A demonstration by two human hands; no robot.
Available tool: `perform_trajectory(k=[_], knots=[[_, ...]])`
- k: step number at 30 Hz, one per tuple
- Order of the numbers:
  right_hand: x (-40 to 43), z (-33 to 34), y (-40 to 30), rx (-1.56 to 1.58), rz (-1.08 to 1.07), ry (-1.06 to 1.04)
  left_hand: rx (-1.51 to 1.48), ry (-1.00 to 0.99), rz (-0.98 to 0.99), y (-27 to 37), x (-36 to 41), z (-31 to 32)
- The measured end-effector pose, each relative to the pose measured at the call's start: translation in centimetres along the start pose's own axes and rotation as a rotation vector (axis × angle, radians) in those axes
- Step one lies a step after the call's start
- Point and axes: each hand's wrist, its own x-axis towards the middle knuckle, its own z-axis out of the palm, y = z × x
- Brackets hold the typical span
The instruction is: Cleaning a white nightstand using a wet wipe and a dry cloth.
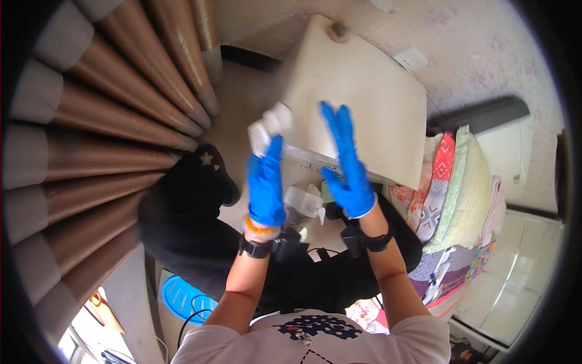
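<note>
In the head view, my left hand (266, 189), in a blue disposable glove, grips a crumpled white cloth or tissue (271, 126) by its lower end. My right hand (349, 177), gloved in the same blue, is raised with its fingers extended and the thumb apart, holding nothing. It is in front of the near edge of a white bedside cabinet (373, 109); whether it touches the cabinet I cannot tell. A translucent pump bottle (302, 201) is below and between my hands. Part of a pale green item (327, 193) shows beside my right thumb.
Brown pleated curtains (122, 109) hang at the left. A round stained spot (338, 32) marks the cabinet's far corner. Pillows (461, 195) and folded bedding are piled to the right. A wall socket (410, 58) is behind the cabinet. A blue plastic stool (184, 295) is at lower left.
</note>
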Motion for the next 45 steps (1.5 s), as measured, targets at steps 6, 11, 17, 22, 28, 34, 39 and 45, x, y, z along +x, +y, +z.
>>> perform_trajectory(k=[6, 11, 17, 22, 28, 34, 39, 45], knots=[[-3.1, -2.3, 11.3, -0.489, 0.141, 0.252, 0.302, 0.176, 0.056, -1.6, 10.3, -6.6], [-4.1, -0.7, 13.5, -0.584, 0.209, 0.323, 0.480, 0.116, 0.121, -9.4, 13.0, -8.4], [-4.1, -0.1, 14.0, -0.560, 0.125, 0.360, 0.691, 0.068, 0.097, -15.4, 13.1, -7.8], [-4.4, -0.6, 14.6, -0.545, 0.120, 0.379, 0.288, -0.443, -0.079, -13.3, 10.3, -7.6], [-4.2, -0.9, 14.5, -0.610, 0.123, 0.368, 0.501, -0.764, 0.045, -10.7, 11.9, -4.8], [-5.4, -0.4, 15.0, -0.627, 0.209, 0.312, 0.229, -0.656, -0.183, -23.3, 13.4, -10.2], [-4.7, -1.5, 13.8, -0.562, 0.189, 0.322, 0.198, -0.845, -0.153, -12.1, 15.1, -4.3], [-5.0, -1.4, 14.7, -0.683, 0.245, 0.308, 0.207, -0.793, -0.131, -20.1, 14.7, -8.4]])
